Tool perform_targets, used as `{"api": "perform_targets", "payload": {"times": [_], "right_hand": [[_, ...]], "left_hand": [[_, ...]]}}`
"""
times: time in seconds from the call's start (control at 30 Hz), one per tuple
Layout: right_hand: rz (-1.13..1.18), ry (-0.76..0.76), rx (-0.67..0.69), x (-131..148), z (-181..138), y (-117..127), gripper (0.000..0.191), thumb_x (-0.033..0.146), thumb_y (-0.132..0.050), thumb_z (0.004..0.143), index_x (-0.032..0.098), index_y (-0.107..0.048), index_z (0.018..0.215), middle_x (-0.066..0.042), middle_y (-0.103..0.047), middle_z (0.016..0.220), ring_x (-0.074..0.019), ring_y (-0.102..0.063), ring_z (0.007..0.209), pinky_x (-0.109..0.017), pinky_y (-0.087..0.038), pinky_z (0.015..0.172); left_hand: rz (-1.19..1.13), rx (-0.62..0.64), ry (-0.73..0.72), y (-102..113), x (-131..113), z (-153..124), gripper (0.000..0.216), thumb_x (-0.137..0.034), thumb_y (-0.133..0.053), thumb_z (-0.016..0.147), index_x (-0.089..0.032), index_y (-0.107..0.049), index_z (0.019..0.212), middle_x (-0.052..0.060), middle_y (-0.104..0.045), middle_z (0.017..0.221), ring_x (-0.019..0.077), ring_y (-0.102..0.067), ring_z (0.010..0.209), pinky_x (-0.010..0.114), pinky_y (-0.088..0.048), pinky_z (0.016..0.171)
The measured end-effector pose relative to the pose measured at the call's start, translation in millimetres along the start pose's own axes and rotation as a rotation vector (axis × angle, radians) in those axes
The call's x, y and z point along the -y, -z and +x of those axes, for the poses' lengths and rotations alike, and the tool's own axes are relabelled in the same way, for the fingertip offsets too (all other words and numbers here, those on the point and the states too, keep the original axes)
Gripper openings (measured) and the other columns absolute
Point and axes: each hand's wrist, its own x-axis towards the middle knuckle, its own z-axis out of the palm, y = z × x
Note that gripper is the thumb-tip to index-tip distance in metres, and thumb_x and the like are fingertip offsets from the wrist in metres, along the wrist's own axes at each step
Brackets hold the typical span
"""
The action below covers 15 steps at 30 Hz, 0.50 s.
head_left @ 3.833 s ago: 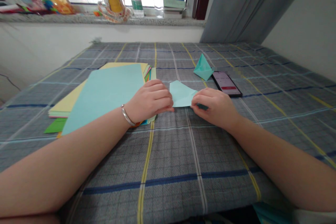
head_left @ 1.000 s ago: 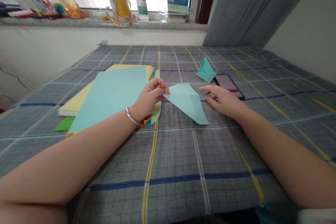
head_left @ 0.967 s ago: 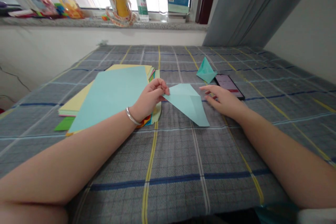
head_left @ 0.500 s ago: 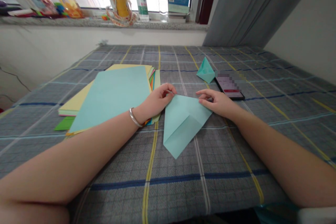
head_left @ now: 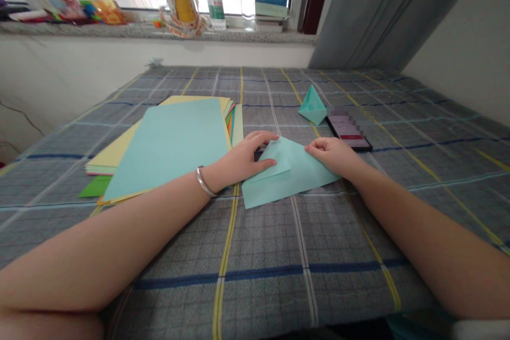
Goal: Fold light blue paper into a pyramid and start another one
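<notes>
A folded sheet of light blue paper (head_left: 300, 174) lies in front of me, with one flap over its left part and a long strip along its lower edge. My left hand (head_left: 255, 154), a silver bangle at its wrist, rests on the left side of this sheet, thumb on the flap and fingers at the top edge, spread apart. At the upper right edge, my right hand (head_left: 329, 153) pinches the paper between thumb and curled fingers. Beyond the right hand stands a small folded turquoise paper shape (head_left: 313, 107).
Left of the hands lies a stack of coloured paper with a light blue sheet (head_left: 171, 138) on top. A phone (head_left: 348, 132) lies behind my right hand. Plaid cloth (head_left: 263, 260) covers the surface. The windowsill (head_left: 131, 32) holds bottles, packets and boxes.
The folded sheet has turned so that its lower point swung left and up, its lower edge now nearer to horizontal. My left thumb has moved onto the flap; my right fingers have closed on the edge.
</notes>
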Motion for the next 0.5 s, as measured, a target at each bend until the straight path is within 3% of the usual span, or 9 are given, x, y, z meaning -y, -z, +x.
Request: {"api": "perform_targets", "payload": {"times": [0.1, 0.2, 0.5], "right_hand": [[-0.096, 0.017, 0.003, -6.7, 0.8, 1.6, 0.029, 0.039, -0.049, 0.087, 0.021, -0.064, 0.07, -0.003, -0.069, 0.07, -0.019, -0.062, 0.065, -0.029, -0.039, 0.055], [-0.196, 0.032, 0.02, -8.3, 0.2, 2.5, 0.029, 0.038, -0.048, 0.088, 0.022, -0.063, 0.069, -0.004, -0.07, 0.072, -0.0194, -0.062, 0.065, -0.029, -0.039, 0.055], [-0.353, 0.055, -0.051, -12.2, 0.0, 5.9, 0.031, 0.033, -0.046, 0.089, 0.023, -0.057, 0.062, -0.005, -0.068, 0.063, -0.0178, -0.06, 0.056, -0.029, -0.036, 0.047]], "left_hand": [[0.183, 0.097, -0.148, -2.2, -1.0, -1.4, 0.029, -0.026, -0.057, 0.089, -0.021, -0.063, 0.118, 0.01, -0.054, 0.137, 0.0258, -0.05, 0.126, 0.049, -0.039, 0.109], [0.277, 0.199, -0.239, -4.7, -0.1, -2.2, 0.032, -0.028, -0.053, 0.093, -0.02, -0.063, 0.122, 0.011, -0.058, 0.135, 0.026, -0.051, 0.126, 0.049, -0.039, 0.109], [0.309, 0.236, -0.191, -3.3, -4.0, -3.9, 0.038, -0.029, -0.054, 0.093, -0.022, -0.059, 0.129, 0.011, -0.052, 0.141, 0.0266, -0.049, 0.129, 0.048, -0.038, 0.11]]}}
